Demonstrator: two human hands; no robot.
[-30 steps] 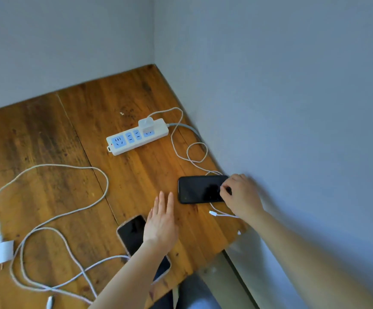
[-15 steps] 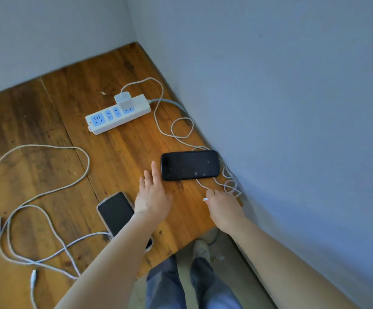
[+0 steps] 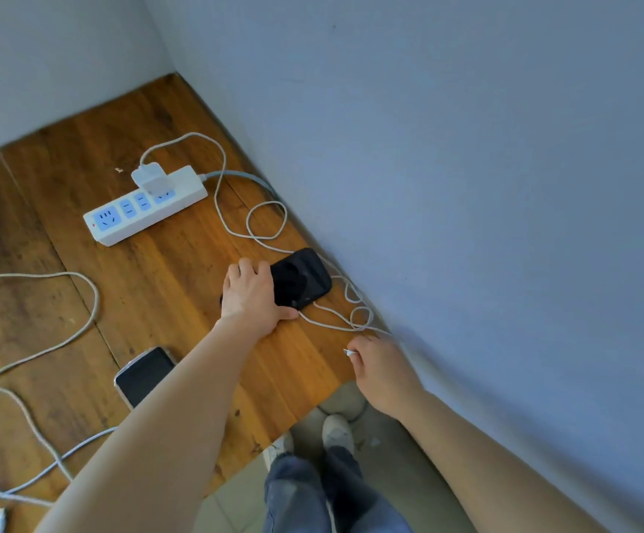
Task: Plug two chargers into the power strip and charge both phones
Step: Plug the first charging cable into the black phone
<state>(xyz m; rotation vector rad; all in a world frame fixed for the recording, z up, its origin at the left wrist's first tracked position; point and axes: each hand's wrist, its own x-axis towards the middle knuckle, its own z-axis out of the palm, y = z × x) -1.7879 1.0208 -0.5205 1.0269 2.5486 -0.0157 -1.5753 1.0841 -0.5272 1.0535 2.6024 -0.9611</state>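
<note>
A white power strip point(image 3: 147, 209) lies on the wooden table point(image 3: 174, 271) with one white charger point(image 3: 150, 178) plugged into its right end. That charger's cable point(image 3: 251, 225) loops along the wall to my right hand point(image 3: 382, 369), which pinches the cable's plug end point(image 3: 350, 352) near the table's front corner. My left hand point(image 3: 253, 296) grips the left end of a black phone point(image 3: 301, 278), tilted slightly off the table. A second phone point(image 3: 145, 373) lies face up near the front edge, partly hidden by my left forearm.
A second white cable point(image 3: 62, 340) sprawls in loops over the left half of the table, its connector point(image 3: 1, 521) near the bottom left. Grey walls close in the table at the back and right. My legs and shoes point(image 3: 335, 432) show below the front edge.
My left hand moved from the table onto the black phone and took hold of it, tilting it. My right hand stays on the cable's plug end. The camera shifted.
</note>
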